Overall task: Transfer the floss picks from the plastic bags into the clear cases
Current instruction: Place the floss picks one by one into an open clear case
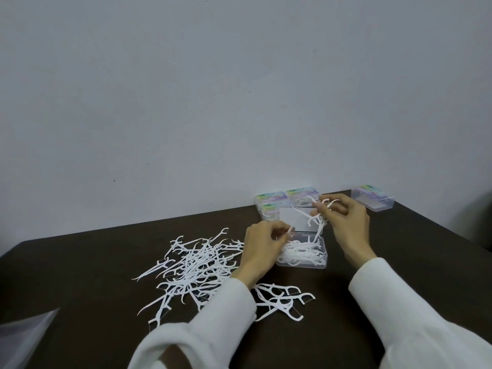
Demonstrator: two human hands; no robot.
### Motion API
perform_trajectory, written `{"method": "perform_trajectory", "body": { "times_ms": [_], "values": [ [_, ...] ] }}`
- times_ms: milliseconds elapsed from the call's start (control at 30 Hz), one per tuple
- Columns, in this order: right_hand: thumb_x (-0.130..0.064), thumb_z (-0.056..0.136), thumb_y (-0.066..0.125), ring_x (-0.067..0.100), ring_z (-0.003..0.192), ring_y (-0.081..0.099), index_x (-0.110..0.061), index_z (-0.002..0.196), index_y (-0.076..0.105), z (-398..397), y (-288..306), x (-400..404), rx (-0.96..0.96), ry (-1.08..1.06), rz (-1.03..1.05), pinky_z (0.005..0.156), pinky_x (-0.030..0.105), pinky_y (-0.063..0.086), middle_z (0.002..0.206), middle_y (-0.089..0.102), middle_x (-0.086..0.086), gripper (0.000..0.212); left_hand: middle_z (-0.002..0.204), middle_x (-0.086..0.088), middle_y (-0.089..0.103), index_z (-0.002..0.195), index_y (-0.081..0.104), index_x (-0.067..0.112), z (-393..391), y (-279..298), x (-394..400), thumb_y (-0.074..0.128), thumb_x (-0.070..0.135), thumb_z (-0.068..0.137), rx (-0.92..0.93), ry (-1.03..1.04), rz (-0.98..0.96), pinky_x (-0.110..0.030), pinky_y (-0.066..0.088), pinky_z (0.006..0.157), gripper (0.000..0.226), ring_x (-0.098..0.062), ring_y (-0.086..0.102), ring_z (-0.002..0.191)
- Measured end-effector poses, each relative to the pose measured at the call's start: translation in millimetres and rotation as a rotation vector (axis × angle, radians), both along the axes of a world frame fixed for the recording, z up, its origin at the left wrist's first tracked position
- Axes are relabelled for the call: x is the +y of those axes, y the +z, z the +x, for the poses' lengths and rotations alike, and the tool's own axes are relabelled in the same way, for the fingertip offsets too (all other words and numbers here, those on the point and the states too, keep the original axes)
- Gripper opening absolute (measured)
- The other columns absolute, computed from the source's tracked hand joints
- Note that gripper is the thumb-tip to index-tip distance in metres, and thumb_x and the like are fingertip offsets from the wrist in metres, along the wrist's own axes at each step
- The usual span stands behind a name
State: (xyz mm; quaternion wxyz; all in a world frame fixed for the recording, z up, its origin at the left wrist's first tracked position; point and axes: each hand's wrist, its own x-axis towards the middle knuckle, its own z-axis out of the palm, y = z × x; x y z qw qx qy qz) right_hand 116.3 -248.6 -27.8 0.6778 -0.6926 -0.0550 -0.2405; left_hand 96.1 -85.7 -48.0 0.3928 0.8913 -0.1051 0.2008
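Right hand (346, 222): up over the far side of the open clear case (302, 253), fingers curled round a small tangle of white floss picks (316, 218), some dangling down twd the case
Left hand (262, 247): low, at the case's left edge, thumb & forefinger pinching one pick (289, 230) by its thin end
Open clear case: sits on the dark table (80, 275) betw the two hands, lid up behind it, bottom already layered w/ white picks
Loose picks (197, 265): big scattered heap on the table, left of the left hand, criss-crossed, can't count them
More picks (279, 298): smaller cluster nearer the person, partly under the left sleeve (202, 331)
Closed cases (287, 201): a few w/ pastel labels at the table's far edge by the wall, just behind the open one; looks like white picks inside, hard to be sure
Lone case (372, 201): far right by the wall, apart from the rest, label on top, contents not clear
Plastic bag (24, 334): translucent, at the bottom-left corner, near table edge, well apart from the heap
Sleeves: both white, right sleeve (415, 312) coming in from bottom right
Wall (213, 89): plain pale, behind the table
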Motion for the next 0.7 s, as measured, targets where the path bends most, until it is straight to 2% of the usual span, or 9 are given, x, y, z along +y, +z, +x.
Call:
{"method": "perform_trajectory", "body": {
  "times_ms": [133,300,433,567,700],
  "values": [
    [-0.009,0.079,0.070,0.004,0.063,0.068,-0.007,0.095,0.065,-0.4,-0.5,1.9,-0.016,0.017,-0.005,0.055,0.011,0.051,0.083,0.069,0.007,0.017,0.100,0.006,0.072,0.108,0.072,0.020,-3.2,3.9,1.9,0.062,0.022,0.090,-0.045,0.006,0.049,-0.012,0.037,0.074,0.021,-0.001,0.055,0.082],
    [-0.010,0.079,0.070,0.004,0.067,0.069,-0.006,0.097,0.066,1.7,-0.2,1.3,-0.037,-0.002,-0.020,0.059,0.012,0.053,0.086,0.069,0.007,0.018,0.105,0.003,0.065,0.116,0.067,0.024,-4.9,2.9,0.5,0.055,0.024,0.094,-0.030,-0.034,0.233,-0.031,0.038,0.088,0.026,-0.010,0.050,0.095],
    [-0.006,0.078,0.071,0.003,0.063,0.068,-0.002,0.096,0.066,2.9,-0.2,-0.3,-0.062,-0.010,0.002,0.057,0.010,0.050,0.084,0.068,0.008,0.019,0.103,0.001,0.064,0.117,0.067,0.023,-5.9,0.8,-1.6,0.055,0.020,0.094,-0.017,-0.073,0.255,-0.034,0.034,0.094,0.026,-0.013,0.052,0.098],
    [-0.008,0.078,0.071,0.013,0.071,0.070,-0.004,0.094,0.066,4.9,-1.5,-2.0,-0.079,-0.040,0.013,0.062,0.013,0.054,0.087,0.069,0.010,0.017,0.103,0.005,0.066,0.112,0.068,0.022,-6.6,0.5,0.6,0.057,0.018,0.092,-0.029,-0.055,0.294,-0.032,0.029,0.098,0.023,-0.010,0.053,0.100],
    [-0.009,0.080,0.070,0.000,0.066,0.067,-0.005,0.096,0.066,4.4,-1.1,-2.9,-0.095,-0.059,-0.013,0.060,0.007,0.050,0.087,0.068,0.007,0.016,0.098,0.007,0.062,0.111,0.068,0.025,-7.9,1.7,-0.4,0.056,0.021,0.092,-0.029,-0.026,0.290,-0.035,0.026,0.103,0.023,-0.009,0.051,0.099]
  ]
}}
